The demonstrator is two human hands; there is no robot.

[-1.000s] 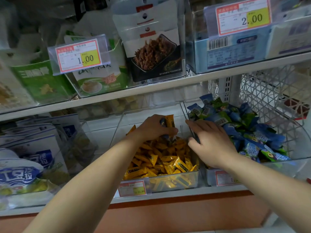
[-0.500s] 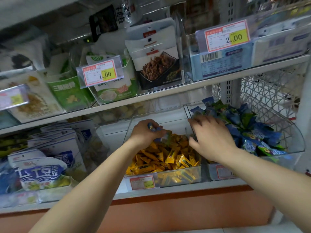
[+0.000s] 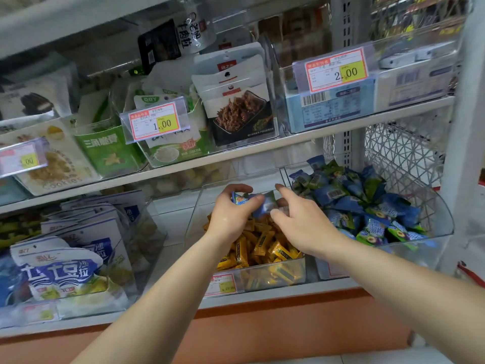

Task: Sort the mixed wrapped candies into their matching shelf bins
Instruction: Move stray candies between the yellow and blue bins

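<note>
Orange board (image 3: 288,319) runs under the bottom shelf, closest to you. Your two bare arms reach up over it to the clear bin (image 3: 275,277) in the middle. This bin has a small price tag (image 3: 221,283) on its front and it is full of yellow candies (image 3: 262,245).

Your left hand (image 3: 228,219) is above the yellow pile. Its fingers and thumb curl around the blue candies (image 3: 263,206) and hold them tight. The blue candies are up in the air over the yellow bin, between your two hands.

Your right hand (image 3: 304,222) is just beside them. Its fingers are bent a little and spread apart, and its thumb touches the end of one blue wrapper. You cannot tell if it pinches that wrapper or only touches it.

Just to the right is the curved clear bin (image 3: 443,219). It holds a heap of blue and green candies (image 3: 367,203).

To the left are big white and blue bags (image 3: 60,271).

Farther up is the next shelf (image 3: 262,149). It has a tag that says 1.00 (image 3: 154,124), a dark snack pack (image 3: 241,114) and a tag that says 2.00 (image 3: 337,70)
</note>
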